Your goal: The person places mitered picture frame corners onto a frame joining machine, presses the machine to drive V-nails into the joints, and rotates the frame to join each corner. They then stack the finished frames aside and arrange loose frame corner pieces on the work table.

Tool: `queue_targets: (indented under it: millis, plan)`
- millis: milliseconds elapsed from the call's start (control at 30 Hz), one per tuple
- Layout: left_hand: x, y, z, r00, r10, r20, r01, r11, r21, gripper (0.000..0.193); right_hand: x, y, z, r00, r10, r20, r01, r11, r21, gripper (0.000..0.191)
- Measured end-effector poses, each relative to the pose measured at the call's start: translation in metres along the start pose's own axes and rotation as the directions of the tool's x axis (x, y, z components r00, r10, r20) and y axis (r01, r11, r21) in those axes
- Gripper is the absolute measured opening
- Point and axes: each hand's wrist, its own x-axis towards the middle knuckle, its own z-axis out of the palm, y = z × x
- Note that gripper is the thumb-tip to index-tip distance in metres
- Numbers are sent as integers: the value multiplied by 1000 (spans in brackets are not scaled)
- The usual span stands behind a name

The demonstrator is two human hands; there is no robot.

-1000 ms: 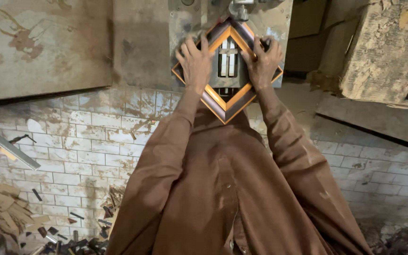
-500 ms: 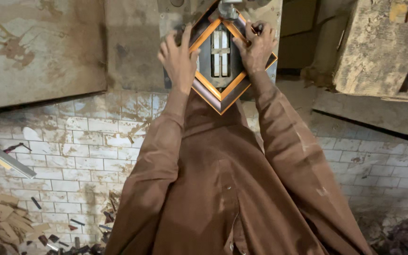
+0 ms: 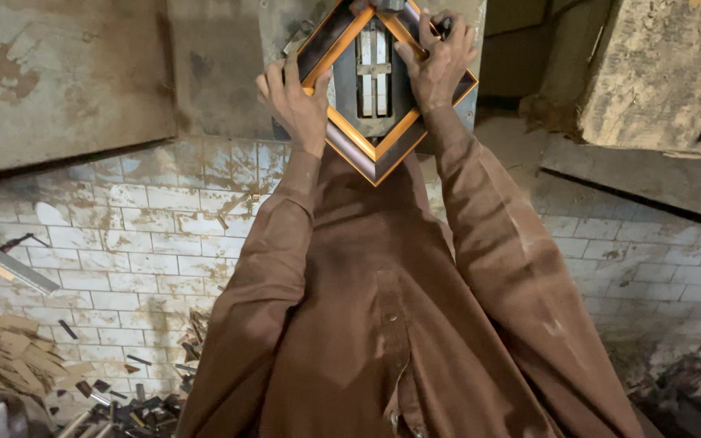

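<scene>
Both hands, the left hand (image 3: pixel 295 101) and right hand (image 3: pixel 440 65), grip the picture frame (image 3: pixel 375 154), already joined at its near corner, on the metal machine (image 3: pixel 373 73).

I wear a loose, rust-brown cotton tunic (image 3: pixel 383 324) with long sleeves reaching my wrists. A buttoned placket with small matching buttons runs down its front. Pale dusty smears mark the right sleeve (image 3: pixel 513 268), and both hands are bare.
</scene>
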Motion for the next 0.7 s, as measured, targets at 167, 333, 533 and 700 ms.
queue_targets:
  millis: [167, 333, 533, 700]
  plan:
    - [-1, -6, 0, 1000, 4, 7, -4, 1000, 7, 65, -3, 3, 3, 1000, 24, 5, -24, 1000, 18, 61]
    - [-1, -4, -2, 1000, -23, 14, 23, 999, -27, 65, -4, 2, 2, 1000, 20, 12, -21, 1000, 2, 62]
    - [0, 4, -6, 997, -75, 5, 75, 996, -42, 65, -4, 1, 1, 999, 46, 5, -46, 996, 78, 58]
    - [4, 6, -9, 995, -89, 39, 91, 995, -46, 65, -3, -2, -4, 999, 34, -9, -34, 998, 61, 56]
